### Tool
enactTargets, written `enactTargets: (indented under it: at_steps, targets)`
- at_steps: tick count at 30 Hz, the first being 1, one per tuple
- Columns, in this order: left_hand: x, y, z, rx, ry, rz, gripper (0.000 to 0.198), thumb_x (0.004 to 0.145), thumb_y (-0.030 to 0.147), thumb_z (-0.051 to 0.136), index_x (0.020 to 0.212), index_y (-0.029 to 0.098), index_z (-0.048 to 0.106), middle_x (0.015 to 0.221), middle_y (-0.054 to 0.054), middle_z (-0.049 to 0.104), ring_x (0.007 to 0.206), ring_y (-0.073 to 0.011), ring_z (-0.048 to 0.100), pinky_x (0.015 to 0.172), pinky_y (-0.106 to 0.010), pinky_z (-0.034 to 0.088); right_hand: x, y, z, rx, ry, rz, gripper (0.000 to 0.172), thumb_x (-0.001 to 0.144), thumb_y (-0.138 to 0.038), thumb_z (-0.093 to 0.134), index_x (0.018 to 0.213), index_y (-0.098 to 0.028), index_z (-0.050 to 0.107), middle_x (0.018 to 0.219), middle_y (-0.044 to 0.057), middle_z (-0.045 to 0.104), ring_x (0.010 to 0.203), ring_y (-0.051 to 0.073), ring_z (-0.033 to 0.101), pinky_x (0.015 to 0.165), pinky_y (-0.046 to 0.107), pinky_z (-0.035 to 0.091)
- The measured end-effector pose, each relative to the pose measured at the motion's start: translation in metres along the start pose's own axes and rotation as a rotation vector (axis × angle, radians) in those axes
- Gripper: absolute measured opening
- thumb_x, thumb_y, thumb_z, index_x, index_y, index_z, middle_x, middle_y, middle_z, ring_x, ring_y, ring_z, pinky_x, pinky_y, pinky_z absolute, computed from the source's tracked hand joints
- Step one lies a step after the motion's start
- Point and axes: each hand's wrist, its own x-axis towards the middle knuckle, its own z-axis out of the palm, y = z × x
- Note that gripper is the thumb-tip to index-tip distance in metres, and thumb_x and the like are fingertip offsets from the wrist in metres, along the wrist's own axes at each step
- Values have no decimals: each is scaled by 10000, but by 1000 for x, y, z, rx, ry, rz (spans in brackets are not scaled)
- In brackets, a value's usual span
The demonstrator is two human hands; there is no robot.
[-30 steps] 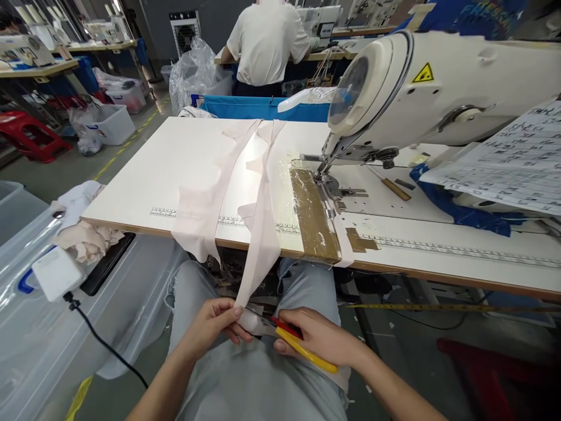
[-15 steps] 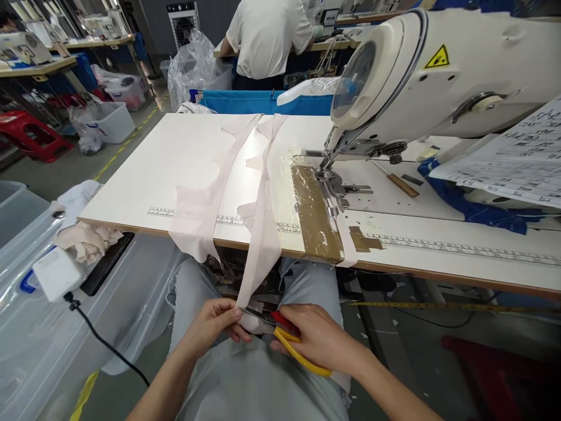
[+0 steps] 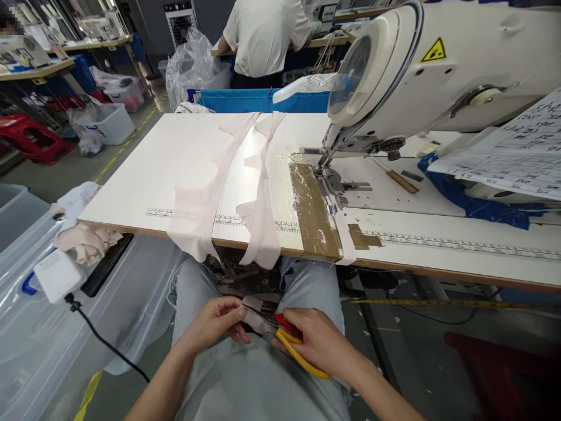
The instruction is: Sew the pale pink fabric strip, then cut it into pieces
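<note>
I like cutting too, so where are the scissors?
The scissors are in the right hand, low centre in the head view, pointing toward the left hand.

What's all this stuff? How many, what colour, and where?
Table: 1 near, white, middle
Sewing machine: 1 near, white, on table
Fabric: 3 pieces, pale pink, over table's edge
Scissors: 1, red-yellow handles, right hand
Scrap: count unclear, pale pink, by scissors
Tape: 2 patches, brown, table front
Tool: 1, brown handle, on table
Paper: 1, white, right
Cloth: 1, blue, right
Bins: several, clear, left
Box: 1, white, on bin
Stool: at least 1, red, left
Other people: 2, one white-shirted, background
Legs: 2, jeans, bottom
Left hand: 1, bare, by scissors
Right hand: 1, bare, gripping scissors
</note>
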Motion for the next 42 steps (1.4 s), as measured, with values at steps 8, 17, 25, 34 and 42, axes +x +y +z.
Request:
enactTargets:
  at_steps: [8, 17, 25, 34, 42]
  targets:
    - [32, 25, 1, 387, 521, 519, 338, 868, 479, 531, 1051, 211, 625, 1096, -94, 596, 1043, -244, 546, 854, -339, 451, -27, 1, 6, 172, 121, 35, 383, 822, -397, 566, 656, -237, 260, 618, -41, 434, 552, 137, 399, 499, 223, 323]
    - [35, -43, -28, 182, 608, 192, 309, 767, 514, 598, 760, 212, 538, 470, 63, 399, 441, -143, 404, 486, -257, 299, -54, 23, 16, 236, 208, 79, 358, 872, -456, 492, 669, -236, 297, 599, -44, 412, 535, 136, 415, 511, 218, 363]
    - [-16, -11, 17, -88, -64, 133, 461, 847, 519, 564, 1186, 207, 585, 925, -75, 642, 817, -204, 598, 658, -282, 481, -39, 0, 5, 325, 100, 107, 369, 873, -479, 470, 675, -231, 282, 636, -31, 431, 584, 145, 382, 541, 237, 335]
    - [-13, 12, 25, 262, 179, 294, 384, 879, 495, 532, 736, 153, 630, 909, -88, 593, 562, -93, 496, 479, -216, 366, -28, -1, -16, 399, -102, 71, 394, 883, -536, 500, 701, -220, 350, 659, -45, 378, 594, 129, 328, 529, 229, 296]
    - [-11, 10, 25, -194, -21, 19, 423, 790, 547, 652, 815, 127, 604, 623, -60, 686, 543, -155, 666, 493, -196, 468, -9, 7, -18, 430, -209, -64, 482, 856, -627, 489, 666, -219, 317, 621, -60, 286, 569, 114, 275, 482, 224, 241]
